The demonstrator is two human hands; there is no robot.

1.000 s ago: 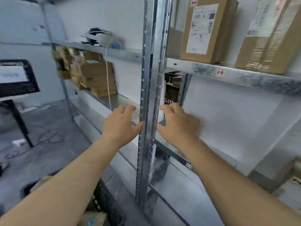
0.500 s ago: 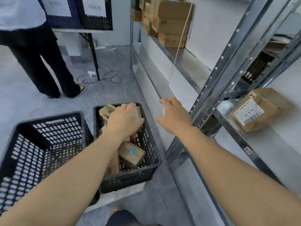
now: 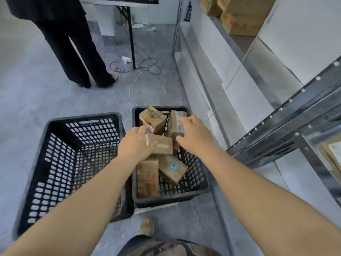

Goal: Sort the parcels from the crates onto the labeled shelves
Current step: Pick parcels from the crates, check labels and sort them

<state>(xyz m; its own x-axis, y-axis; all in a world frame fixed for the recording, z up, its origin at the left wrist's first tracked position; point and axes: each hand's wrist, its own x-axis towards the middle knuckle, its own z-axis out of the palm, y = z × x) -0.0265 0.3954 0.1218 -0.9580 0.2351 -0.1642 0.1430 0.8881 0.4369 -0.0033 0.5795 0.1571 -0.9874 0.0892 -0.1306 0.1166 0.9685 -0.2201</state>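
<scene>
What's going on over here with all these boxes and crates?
A person is sorting parcels. Both hands reach into the right crate, which holds several cardboard boxes. The left hand grips a flat parcel in the middle; the right hand closes on an upright parcel beside it. Metal shelving stands to the right, and another person stands by a table farther back.

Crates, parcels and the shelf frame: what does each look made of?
Crates: black moulded plastic by the look, matte, with lattice walls and a handle slot.
Parcels: probably brown corrugated cardboard, matte, with glossy clear tape and paper labels.
Shelf frame: metal, likely galvanised steel; grey, dully reflective, with rows of punched holes.
</scene>
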